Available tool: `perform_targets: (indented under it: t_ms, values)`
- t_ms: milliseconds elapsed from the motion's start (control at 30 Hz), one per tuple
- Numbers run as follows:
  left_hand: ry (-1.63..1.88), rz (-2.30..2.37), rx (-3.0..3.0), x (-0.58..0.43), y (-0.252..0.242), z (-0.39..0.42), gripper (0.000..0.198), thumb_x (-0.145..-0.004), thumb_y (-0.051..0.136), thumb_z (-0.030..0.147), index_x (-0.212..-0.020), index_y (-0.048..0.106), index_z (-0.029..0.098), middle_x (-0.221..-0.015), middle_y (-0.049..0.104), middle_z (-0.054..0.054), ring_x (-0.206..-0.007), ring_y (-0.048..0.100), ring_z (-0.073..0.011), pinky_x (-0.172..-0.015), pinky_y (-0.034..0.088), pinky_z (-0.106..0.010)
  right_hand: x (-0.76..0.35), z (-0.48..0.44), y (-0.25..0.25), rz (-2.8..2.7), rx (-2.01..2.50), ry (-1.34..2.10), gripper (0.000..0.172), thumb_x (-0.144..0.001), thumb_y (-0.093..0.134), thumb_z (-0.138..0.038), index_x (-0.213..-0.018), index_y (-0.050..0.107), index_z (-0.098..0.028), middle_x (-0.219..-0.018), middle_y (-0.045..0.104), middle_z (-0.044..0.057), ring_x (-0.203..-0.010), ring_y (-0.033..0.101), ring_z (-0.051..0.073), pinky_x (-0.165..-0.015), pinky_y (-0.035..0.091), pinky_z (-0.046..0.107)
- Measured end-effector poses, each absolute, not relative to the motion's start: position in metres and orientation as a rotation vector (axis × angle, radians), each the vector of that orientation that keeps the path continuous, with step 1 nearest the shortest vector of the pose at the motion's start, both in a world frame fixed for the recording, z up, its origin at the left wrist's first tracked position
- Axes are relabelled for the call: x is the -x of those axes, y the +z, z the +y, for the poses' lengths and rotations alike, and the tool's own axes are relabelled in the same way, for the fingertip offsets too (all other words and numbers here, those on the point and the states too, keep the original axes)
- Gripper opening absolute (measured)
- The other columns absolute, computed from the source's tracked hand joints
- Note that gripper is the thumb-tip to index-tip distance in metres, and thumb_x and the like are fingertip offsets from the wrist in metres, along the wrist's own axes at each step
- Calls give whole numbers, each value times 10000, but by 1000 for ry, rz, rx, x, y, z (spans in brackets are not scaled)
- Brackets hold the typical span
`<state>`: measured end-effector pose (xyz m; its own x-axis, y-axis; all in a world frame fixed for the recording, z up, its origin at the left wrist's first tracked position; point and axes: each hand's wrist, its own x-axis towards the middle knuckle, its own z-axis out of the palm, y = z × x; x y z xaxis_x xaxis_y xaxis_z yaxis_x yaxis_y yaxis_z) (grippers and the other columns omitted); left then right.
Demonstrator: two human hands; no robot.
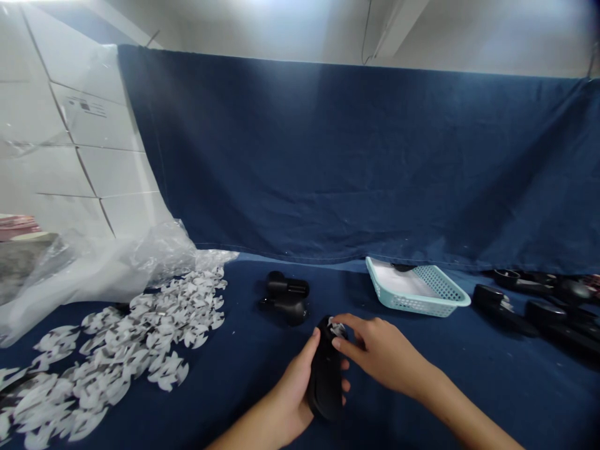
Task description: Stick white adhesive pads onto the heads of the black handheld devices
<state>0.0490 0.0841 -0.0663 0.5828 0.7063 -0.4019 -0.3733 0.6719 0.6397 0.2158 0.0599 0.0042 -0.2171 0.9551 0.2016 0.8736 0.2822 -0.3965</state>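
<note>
Your left hand [285, 400] is clenched around a black handheld device [325, 375], at lower centre of the frame. Your thumb lies along its near face and your fingers wrap behind it, so it stands tilted with its top end free. That brace gives your right hand [382, 350] a steady surface to work on. Your right fingertips [338, 342] sit at the device's top end, on or just beside a scrap of white-and-grey film [336, 326]. You cannot tell from this view whether they are pinching it or only touching it.

Beyond your hands, at centre, two more black devices [285, 298] lie together on the navy cloth table cover [244, 281]. More black devices [529, 315] lie at the right edge. A light-blue perforated plastic basket [417, 289], just above your right hand, holds white sheet material. A heap of white-and-grey die-cut film pieces [140, 350] spreads across the lower left, below a clear plastic bag [98, 275].
</note>
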Motion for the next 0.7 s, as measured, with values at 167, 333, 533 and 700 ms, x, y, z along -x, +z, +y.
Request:
perform_targets:
  t_ms: [167,333,533,700]
  values:
    - [662,698,-523,-48,-66,85,622,-873,524,652,-1081,646,79,-881,690,-117,-603,661,-193,-549,522,-294,-217,61,3,-2152,1652,277,292,-901,557,-341,-1186,618,-346,-623,646,-38,-554,597,151,-537,333,244]
    - [646,692,-504,-48,-65,85,563,-886,529,624,-1072,643,106,-849,696,-96,-599,660,-186,-552,521,-287,-218,62,5,-2165,1726,256,273,-901,551,-369,-1150,647,-310,-665,679,-9,-609,626,181,-555,334,255]
    - [645,696,-509,-48,-64,85,576,-892,509,633,-1057,653,100,-849,700,-97,-595,659,-183,-542,519,-281,-221,61,8,-2173,1746,310,258,-902,541,-405,-1075,691,-286,-689,703,5,-609,625,180,-540,310,253]
    - [646,715,-503,-49,-62,85,618,-879,501,664,-1031,664,88,-856,698,-102,-598,663,-184,-543,522,-284,-221,57,13,-2186,1714,337,239,-912,525,-399,-967,722,-277,-666,703,6,-599,621,170,-543,314,254]
